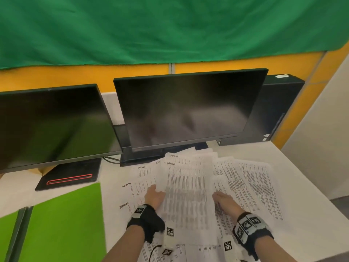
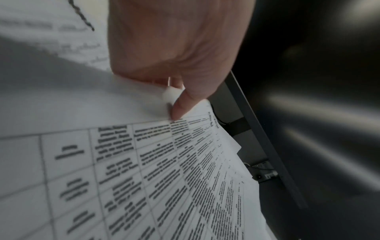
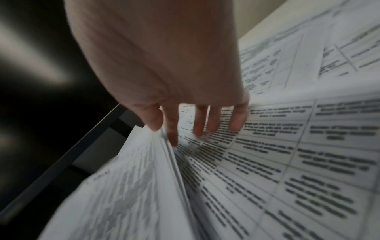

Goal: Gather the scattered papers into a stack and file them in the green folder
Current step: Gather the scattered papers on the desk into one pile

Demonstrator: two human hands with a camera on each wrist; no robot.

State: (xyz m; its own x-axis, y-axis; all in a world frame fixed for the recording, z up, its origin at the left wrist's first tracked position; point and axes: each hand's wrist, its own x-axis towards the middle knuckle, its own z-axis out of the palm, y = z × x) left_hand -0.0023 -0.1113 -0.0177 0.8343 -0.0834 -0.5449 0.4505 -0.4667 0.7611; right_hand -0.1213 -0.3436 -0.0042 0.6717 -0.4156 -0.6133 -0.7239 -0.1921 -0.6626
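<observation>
A stack of printed papers (image 1: 186,195) is raised a little off the white desk (image 1: 302,186) between my hands. My left hand (image 1: 154,193) pinches its left edge, and the left wrist view shows the thumb and curled fingers (image 2: 179,105) closed on the sheets (image 2: 123,105). At the right edge, my right hand (image 1: 221,198) has its thumb (image 3: 154,120) on top of the stack (image 3: 133,186) and its fingers beneath it. More loose sheets (image 1: 255,186) lie fanned out underneath and to the right. The green folder (image 1: 62,224) lies flat at the left, away from both hands.
Two dark monitors (image 1: 185,110) (image 1: 51,125) stand just behind the papers. The left one's black base (image 1: 69,176) has a red stripe. A black box (image 1: 279,110) stands at the back right. The desk's right edge (image 1: 336,224) runs close to the outer sheets.
</observation>
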